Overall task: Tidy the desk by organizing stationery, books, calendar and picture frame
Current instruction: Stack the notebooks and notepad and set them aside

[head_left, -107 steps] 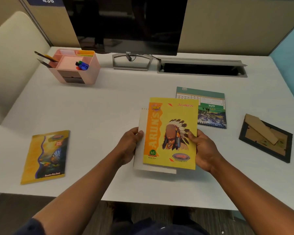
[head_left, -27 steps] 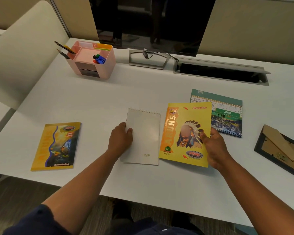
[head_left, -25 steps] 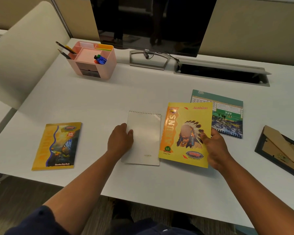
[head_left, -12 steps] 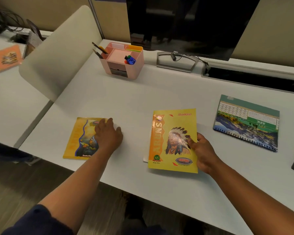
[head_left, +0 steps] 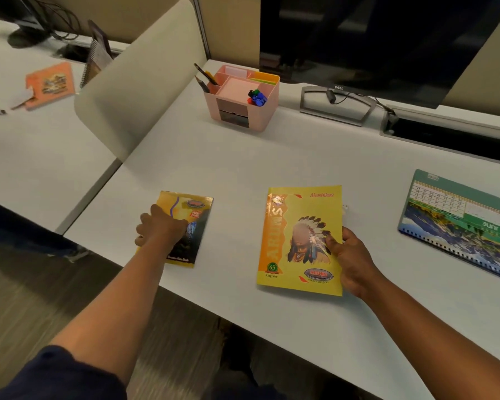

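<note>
Desk (head_left: 272,163): calendar (head_left: 459,223) cut off.

Yellow ARUNS notebook (head_left: 299,241) flat near front desk edge, feathered-headdress cover up. Smaller yellow notebook (head_left: 192,226) flat well to its left. Green spiral calendar (head_left: 459,223) lying flat at right; pink organizer (head_left: 243,99) upright at back, holding pencils and pins.

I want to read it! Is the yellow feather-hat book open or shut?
Shut. The yellow book lies flat on the desk, front cover up, with the right hand gripping its edge.
</note>
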A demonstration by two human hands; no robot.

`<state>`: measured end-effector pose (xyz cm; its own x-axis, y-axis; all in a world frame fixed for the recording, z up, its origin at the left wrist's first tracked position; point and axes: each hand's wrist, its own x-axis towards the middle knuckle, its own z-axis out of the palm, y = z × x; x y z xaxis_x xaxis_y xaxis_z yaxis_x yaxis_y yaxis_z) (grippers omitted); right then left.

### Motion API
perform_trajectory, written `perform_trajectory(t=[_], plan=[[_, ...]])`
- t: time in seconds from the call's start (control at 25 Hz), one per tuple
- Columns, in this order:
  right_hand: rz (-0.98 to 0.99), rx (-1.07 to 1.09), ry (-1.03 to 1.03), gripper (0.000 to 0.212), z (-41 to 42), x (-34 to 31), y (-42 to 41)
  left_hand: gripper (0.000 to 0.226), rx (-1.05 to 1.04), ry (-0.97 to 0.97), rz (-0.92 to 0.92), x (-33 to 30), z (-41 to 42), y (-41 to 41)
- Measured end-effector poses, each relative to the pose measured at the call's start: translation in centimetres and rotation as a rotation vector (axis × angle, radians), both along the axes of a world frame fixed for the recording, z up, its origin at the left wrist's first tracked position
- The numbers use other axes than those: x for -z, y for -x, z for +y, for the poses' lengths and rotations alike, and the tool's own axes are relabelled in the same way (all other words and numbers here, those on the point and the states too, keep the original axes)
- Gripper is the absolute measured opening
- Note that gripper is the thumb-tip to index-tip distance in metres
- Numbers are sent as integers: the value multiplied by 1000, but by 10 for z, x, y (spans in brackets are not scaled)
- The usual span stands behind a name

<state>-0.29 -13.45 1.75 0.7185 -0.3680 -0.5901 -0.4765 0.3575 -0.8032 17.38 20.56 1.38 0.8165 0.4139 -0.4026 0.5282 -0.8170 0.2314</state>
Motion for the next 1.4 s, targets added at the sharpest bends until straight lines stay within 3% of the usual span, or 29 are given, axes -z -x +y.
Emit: perform_trajectory(t=[0.2,0.28,0.4,0.52,0.64,0.8,1.2,1.4], plan=[[3,-12,7,19,2,3,-4,94,-5,-39,33,-16,-3,0],[0,-15,2,19,4,4,-4,92,30,40,0,-17,-7,3],[-10,-26,0,19,4,2,-3,51,135,293,-111,-20,-24,8],[-29,-17,-4,20,1,-3,0,22,223,385,-186,-46,-48,11],[-30,7,-12,20,-7,-8,4,25,173,557,-248,-76,-62,6],[-45,34,-78,20,-12,-18,14,29,87,888,-111,-79,-93,16],[-98,76,-194,23,-10,-29,35,36,219,977,95,-35,-167,75],[-135,40,-207,30,-13,-32,41,39,258,1012,30,-34,-188,91]])
